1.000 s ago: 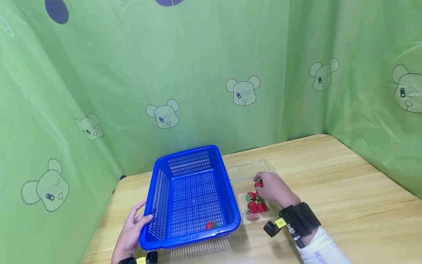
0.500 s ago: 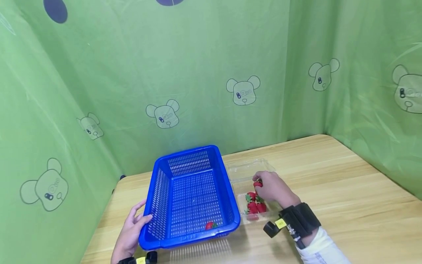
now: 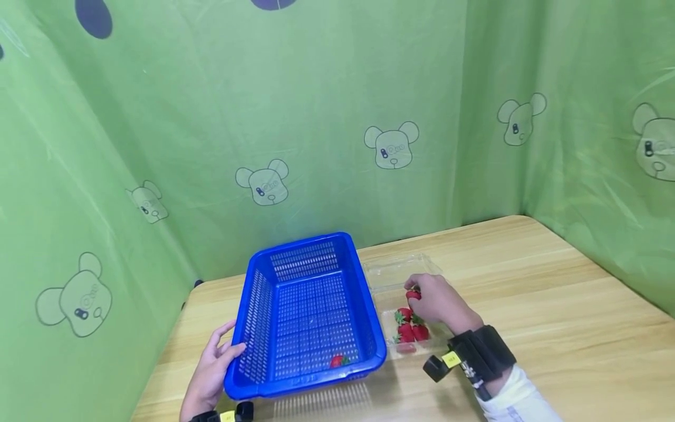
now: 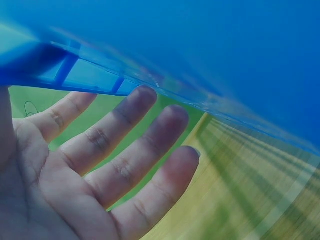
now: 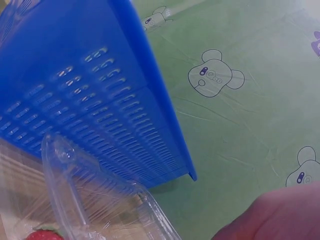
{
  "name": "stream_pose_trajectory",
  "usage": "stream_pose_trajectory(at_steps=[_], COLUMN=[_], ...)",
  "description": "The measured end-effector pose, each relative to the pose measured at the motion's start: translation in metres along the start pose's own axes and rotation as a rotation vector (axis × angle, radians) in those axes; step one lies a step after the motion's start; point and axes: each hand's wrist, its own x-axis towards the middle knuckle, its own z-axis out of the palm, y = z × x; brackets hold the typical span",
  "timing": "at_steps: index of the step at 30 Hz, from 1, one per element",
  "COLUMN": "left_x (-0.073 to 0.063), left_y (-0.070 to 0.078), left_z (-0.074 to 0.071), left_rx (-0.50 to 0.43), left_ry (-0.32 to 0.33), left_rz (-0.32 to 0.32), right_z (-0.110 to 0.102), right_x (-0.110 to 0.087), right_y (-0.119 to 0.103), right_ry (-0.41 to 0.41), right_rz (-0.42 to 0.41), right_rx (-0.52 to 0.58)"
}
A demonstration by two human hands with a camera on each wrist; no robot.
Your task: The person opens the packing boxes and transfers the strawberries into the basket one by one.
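A blue plastic basket (image 3: 311,319) with slotted walls sits left of centre, tilted, with one strawberry (image 3: 337,361) near its front. My left hand (image 3: 210,372) holds the basket's left side, thumb over the rim; in the left wrist view its other fingers (image 4: 165,180) lie under the rim. My right hand (image 3: 439,302) pinches a strawberry (image 3: 413,295) above an open clear plastic box (image 3: 387,300) right of the basket. Several red strawberries (image 3: 405,333) with green leaves lie in that box. In the right wrist view the held strawberry is out of sight.
The clear box's lid (image 3: 398,272) is folded back toward the rear. Everything rests on a light wooden table (image 3: 532,275). A green curtain (image 3: 316,117) with bear-head prints encloses the back and both sides. Black straps (image 3: 482,351) circle the wrists.
Both hands, the basket and the strawberries keep their places. Only a slight shift of the head camera shows.
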Motion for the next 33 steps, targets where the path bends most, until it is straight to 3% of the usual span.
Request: stream_pose_trajectory(at_steps=[8, 20, 33], left_x=[-0.0034, 0.0028, 0.0005], left_y=[-0.0059, -0.0001, 0.0002], left_z=[-0.0032, 0.0002, 0.0006], left_rx=[-0.023, -0.022, -0.018], left_ry=[-0.016, -0.004, -0.009], left_rz=[0.019, 0.003, 0.012], right_z=[0.0044, -0.0016, 0.0026], right_x=[-0.002, -0.0003, 0.0012], right_y=[-0.0017, -0.0049, -0.0049], right_ry=[-0.01, 0.011, 0.023], right_rz=[-0.027, -0.071, -0.092], right_rx=[0.022, -0.015, -0.015])
